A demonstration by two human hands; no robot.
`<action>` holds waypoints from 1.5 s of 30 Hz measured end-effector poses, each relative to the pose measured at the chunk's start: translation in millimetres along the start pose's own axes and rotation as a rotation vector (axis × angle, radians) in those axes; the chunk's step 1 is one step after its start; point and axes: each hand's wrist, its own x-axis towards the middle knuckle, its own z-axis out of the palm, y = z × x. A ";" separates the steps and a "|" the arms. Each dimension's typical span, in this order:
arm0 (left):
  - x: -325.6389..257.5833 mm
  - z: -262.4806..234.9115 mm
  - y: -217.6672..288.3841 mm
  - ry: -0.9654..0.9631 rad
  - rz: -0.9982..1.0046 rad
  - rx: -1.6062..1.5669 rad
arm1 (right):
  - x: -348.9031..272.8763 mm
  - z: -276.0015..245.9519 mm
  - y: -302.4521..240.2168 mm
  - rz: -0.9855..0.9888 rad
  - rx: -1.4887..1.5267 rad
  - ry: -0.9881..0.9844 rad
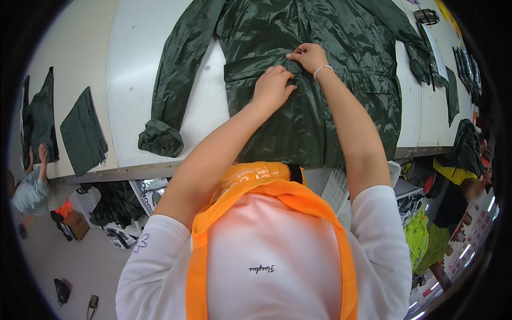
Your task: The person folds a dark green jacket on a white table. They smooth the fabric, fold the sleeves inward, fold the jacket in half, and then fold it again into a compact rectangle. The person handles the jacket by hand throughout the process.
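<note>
Over at the far left another person's hand [42,153] rests on a dark green piece [38,120] at the edge of the white table [136,64], and a folded green stack [84,132] lies just beside it. Neither is part of the work in hand.

The work itself is the dark green raincoat [314,106], spread flat on the table with its front up, its hem reaching the near edge. One sleeve runs down toward the left, its gathered cuff [160,138] close to the table edge.

The left hand [273,85] lies palm down on the coat's front, fingers curled and pressing the shiny fabric just below the pocket flap [255,66] — pinning it, it seems, rather than grasping. Just to the right, the right hand [308,55], with a bead bracelet at the wrist, has its fingertips closed in a pinch on the fabric by the centre front, at the flap's inner end.

I'd judge this as smoothing or aligning the front closure beside the pocket — an early stage, since the sleeves lie spread. The next move seems to call for one hand to hold the cloth while the other works along the seam without wrinkling that slippery material.
</note>
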 end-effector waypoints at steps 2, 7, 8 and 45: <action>4.1 12.2 -1.4 -0.010 -0.013 0.075 | -4.3 2.5 -0.7 -0.009 -0.027 0.023; 6.9 20.9 -7.8 0.044 0.147 0.193 | -11.1 10.1 4.5 0.004 0.025 0.109; 9.6 21.0 -7.7 0.047 0.177 0.215 | -11.8 11.1 3.6 0.005 0.036 0.139; 13.2 19.4 -4.7 -0.040 0.018 0.123 | -121.4 17.4 17.8 -0.249 -0.073 0.242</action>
